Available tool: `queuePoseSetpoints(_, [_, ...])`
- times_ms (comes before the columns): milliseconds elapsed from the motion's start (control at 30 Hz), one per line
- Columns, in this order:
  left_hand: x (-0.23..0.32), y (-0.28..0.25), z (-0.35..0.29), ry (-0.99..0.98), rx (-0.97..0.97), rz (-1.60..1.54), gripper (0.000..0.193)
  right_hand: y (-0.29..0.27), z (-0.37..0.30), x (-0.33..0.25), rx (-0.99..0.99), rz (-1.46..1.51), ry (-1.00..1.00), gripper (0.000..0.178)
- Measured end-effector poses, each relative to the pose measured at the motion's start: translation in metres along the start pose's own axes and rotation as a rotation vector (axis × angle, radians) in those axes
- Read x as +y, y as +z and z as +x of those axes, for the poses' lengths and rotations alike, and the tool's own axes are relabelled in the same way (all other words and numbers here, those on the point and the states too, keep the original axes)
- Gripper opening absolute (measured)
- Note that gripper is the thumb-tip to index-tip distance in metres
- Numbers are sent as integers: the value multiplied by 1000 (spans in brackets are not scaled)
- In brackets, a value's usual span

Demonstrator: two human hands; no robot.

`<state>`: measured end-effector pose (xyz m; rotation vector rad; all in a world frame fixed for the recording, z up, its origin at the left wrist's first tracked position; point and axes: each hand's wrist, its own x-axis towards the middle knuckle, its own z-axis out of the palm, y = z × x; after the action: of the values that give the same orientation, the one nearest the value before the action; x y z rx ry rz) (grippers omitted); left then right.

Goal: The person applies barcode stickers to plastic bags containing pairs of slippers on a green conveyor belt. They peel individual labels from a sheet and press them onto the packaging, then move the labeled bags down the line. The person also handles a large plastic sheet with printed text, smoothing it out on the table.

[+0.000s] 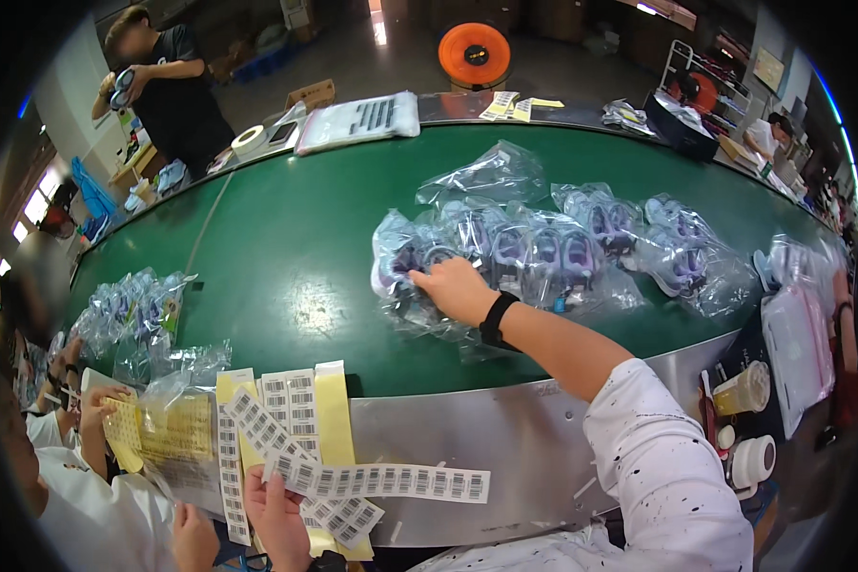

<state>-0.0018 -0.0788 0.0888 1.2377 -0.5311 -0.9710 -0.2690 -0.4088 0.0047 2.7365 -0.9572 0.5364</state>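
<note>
Between the thumb and fingers of my left hand (276,522), near the front edge, is a white strip of barcode labels (400,482). More label sheets lie beneath it on the metal ledge. My right hand (456,289) reaches over the green belt, fingers curled with the tips against a bagged pair of pale blue and lilac shoes (398,253). Whether it grips something there is hidden. Alongside, several more shoes in clear plastic bags (562,253) form a cluster stretching to the right.
Another bagged shoe group (133,307) sits at the left. Beside me, a co-worker's hand (105,405) holds yellow label sheets. A drink cup (742,389) and a white lidded container (753,461) stand at the right. A stack of plastic-wrapped sheets (360,122) lies along the far edge.
</note>
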Motion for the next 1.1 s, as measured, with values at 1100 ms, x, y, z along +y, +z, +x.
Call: queuePoseSetpoints(1100, [-113,84,-55,-238,-167,377,9,-3,103,179,-366,56,503,29])
